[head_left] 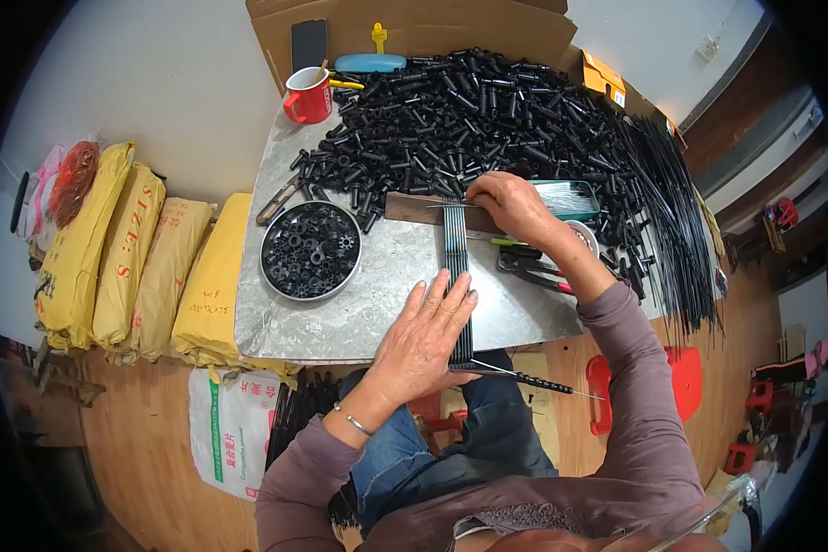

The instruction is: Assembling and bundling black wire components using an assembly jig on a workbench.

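Observation:
A row of slim black rods (pixel 455 241) lies side by side, running from the table's near edge to a brown wooden strip (pixel 412 208). My left hand (pixel 419 339) rests flat on the near part of the rods, fingers stretched out. At their far ends my right hand (pixel 513 204) is closed in a pinch; a thin line crosses the rod tips by its fingers, but what it grips is hidden. One black rod with a beaded-looking sleeve (pixel 529 378) sticks out to the right below my left hand, over my lap.
A large heap of black tubular parts (pixel 451 120) covers the far table. Around it are a round bowl of small black rings (pixel 311 250), a red mug (pixel 309 96), red-handled pliers (pixel 529 267), a green tray (pixel 566 197) of thin pale pieces and long black rods (pixel 676 212). Yellow sacks (pixel 124 262) stand left.

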`<state>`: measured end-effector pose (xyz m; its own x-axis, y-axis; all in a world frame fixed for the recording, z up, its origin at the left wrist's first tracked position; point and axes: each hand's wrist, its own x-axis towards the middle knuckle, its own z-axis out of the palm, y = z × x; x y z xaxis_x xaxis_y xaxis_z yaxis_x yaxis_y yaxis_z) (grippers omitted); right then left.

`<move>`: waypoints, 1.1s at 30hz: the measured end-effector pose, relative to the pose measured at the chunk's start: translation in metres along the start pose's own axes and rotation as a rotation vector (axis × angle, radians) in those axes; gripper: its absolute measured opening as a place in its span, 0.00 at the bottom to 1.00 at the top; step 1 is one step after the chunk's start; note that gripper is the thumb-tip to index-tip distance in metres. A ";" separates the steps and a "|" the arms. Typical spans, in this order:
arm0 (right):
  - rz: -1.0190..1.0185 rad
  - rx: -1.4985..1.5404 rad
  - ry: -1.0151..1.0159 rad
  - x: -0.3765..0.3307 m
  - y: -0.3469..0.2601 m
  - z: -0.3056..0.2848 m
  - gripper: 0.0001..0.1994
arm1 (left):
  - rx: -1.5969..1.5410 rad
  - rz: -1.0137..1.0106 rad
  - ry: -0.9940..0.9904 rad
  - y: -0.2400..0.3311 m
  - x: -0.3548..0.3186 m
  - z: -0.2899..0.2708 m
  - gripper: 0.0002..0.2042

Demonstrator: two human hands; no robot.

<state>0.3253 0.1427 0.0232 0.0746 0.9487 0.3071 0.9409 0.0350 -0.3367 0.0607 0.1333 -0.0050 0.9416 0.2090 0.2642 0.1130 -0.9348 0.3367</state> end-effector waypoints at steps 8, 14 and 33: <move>0.053 0.070 -0.086 0.009 -0.001 0.003 0.08 | 0.012 0.001 -0.002 -0.001 -0.002 0.000 0.49; 0.092 0.089 -0.060 0.004 0.003 0.000 0.08 | -0.042 -0.006 -0.030 0.000 -0.001 -0.004 0.49; 0.237 0.097 -0.038 0.014 -0.010 0.002 0.07 | -0.021 -0.004 -0.004 -0.001 -0.002 -0.003 0.48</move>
<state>0.3158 0.1559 0.0292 0.2754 0.9451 0.1759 0.8623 -0.1619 -0.4798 0.0579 0.1342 -0.0035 0.9425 0.2111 0.2589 0.1097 -0.9277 0.3570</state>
